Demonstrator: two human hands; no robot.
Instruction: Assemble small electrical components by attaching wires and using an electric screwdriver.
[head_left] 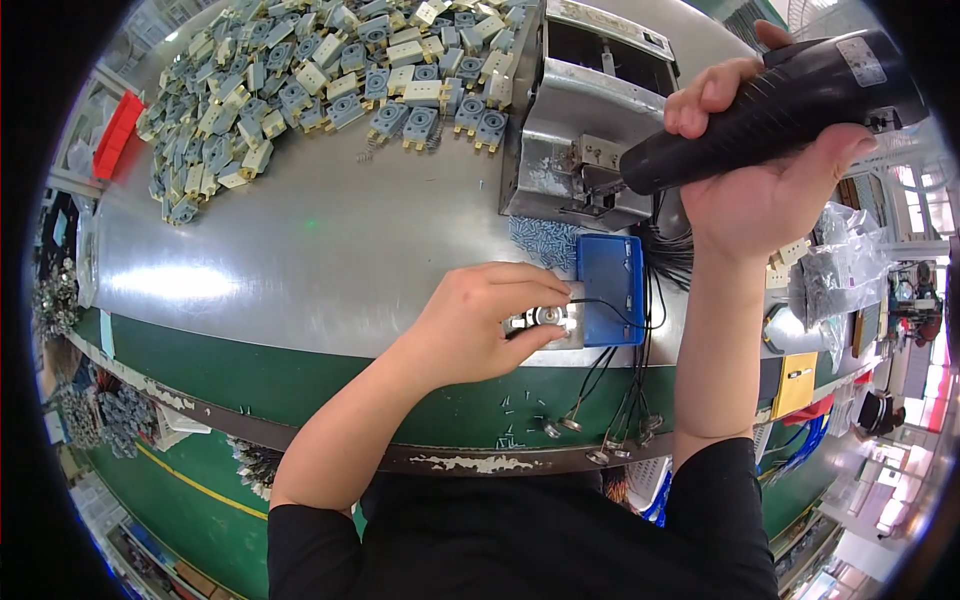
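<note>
My right hand is wrapped round a black electric screwdriver, raised at the upper right. Its tip points left at the front of a metal screw feeder. Close to the table's front edge, my left hand pinches a small metal part with a round centre between thumb and fingers. A black cable runs from that part across a blue tray just to the right. Loose small screws lie in a heap between the feeder and my left hand.
A big pile of grey and cream switch-like parts covers the table's back left. A red bin stands at the far left. Black cables with round metal ends hang over the front edge. Plastic bags lie at right.
</note>
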